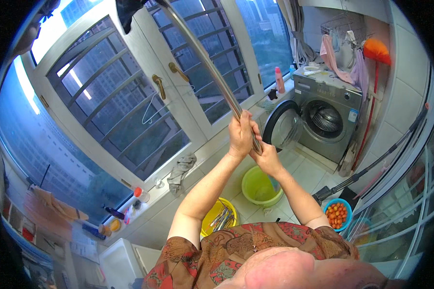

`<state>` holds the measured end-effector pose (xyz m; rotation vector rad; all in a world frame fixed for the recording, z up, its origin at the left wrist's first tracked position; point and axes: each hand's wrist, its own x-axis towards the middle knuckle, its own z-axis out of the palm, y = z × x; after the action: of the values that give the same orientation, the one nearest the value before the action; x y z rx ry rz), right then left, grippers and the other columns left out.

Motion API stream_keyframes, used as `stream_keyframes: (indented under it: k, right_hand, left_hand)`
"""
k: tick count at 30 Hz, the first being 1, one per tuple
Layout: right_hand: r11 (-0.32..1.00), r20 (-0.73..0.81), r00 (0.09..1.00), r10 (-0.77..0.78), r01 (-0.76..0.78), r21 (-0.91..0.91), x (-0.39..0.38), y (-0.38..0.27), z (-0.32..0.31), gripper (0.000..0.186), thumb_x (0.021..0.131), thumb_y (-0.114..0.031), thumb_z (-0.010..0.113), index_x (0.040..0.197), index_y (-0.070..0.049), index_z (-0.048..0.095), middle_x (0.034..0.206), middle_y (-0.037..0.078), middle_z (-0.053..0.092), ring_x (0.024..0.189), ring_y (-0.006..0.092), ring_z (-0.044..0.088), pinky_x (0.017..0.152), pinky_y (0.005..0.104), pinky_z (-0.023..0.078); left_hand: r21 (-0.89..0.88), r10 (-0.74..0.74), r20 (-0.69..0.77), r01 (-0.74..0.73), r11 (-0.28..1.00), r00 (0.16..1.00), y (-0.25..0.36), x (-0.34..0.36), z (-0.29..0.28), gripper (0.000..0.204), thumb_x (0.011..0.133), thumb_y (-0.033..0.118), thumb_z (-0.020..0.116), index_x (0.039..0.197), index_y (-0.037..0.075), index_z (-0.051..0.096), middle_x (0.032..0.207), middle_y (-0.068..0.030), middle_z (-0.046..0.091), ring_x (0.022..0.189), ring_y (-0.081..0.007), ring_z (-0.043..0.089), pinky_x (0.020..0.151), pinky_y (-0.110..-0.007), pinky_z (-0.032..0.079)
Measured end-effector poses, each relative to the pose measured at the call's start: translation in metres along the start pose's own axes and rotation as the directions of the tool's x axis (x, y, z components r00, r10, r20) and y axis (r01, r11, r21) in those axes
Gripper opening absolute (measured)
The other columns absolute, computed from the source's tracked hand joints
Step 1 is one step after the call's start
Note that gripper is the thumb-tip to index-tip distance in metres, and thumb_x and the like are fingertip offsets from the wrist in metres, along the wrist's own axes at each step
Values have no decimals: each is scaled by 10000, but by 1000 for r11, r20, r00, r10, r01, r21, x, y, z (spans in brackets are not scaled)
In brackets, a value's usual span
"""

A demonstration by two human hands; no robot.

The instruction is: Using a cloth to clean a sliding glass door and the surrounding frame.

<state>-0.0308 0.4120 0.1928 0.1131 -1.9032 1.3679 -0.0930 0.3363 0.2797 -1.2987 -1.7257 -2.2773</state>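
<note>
A long metal pole [205, 60] slants up and away from me toward the top edge of the view. My left hand [242, 135] is wrapped round it near its lower end. Just below, my right hand [267, 159] closes on the same pole at its bottom tip. Dark cloth [127, 13] shows beside the pole's upper part; whether the two touch I cannot tell. The pole's far end lies outside the view. Behind it stands a white-framed window [193, 113] with brass handles.
A washing machine [301, 86] with its round door [280, 123] swung open stands at the right. On the floor are a green tub [248, 190], a yellow basin [234, 212] of hangers and a blue basket [349, 212] of small orange-red fruit. A grey cloth [181, 171] lies on the windowsill.
</note>
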Motion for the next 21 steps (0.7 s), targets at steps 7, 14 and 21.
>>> stream_keyframes:
  k: [7, 14, 21]
  right_hand:
    - [983, 19, 988, 153, -154, 100, 42, -31, -16, 283, 861, -257, 651, 821, 18, 602, 576, 75, 527, 549, 125, 488, 533, 329, 432]
    - [910, 100, 957, 272, -290, 297, 65, -32, -41, 359, 883, -325, 639, 655, -73, 526, 497, -47, 416, 413, 59, 383, 384, 258, 290]
    - [886, 53, 942, 332, -331, 324, 80, -45, -65, 354, 891, -319, 639, 688, -81, 474, 466, -24, 406, 316, 76, 370, 303, 243, 272]
  left_hand:
    - [108, 50, 46, -54, 993, 998, 31, 55, 23, 364, 999, 379, 389, 955, 21, 429, 507, -59, 503, 361, -135, 492, 358, -245, 403]
    - [120, 70, 82, -79, 990, 994, 37, 84, 49, 356, 997, 372, 398, 906, 27, 400, 484, -62, 492, 339, -143, 489, 324, -260, 382]
    - [216, 97, 155, -130, 968, 983, 36, 113, 74, 352, 1004, 351, 374, 858, 31, 376, 471, -83, 496, 337, -171, 509, 313, -283, 378]
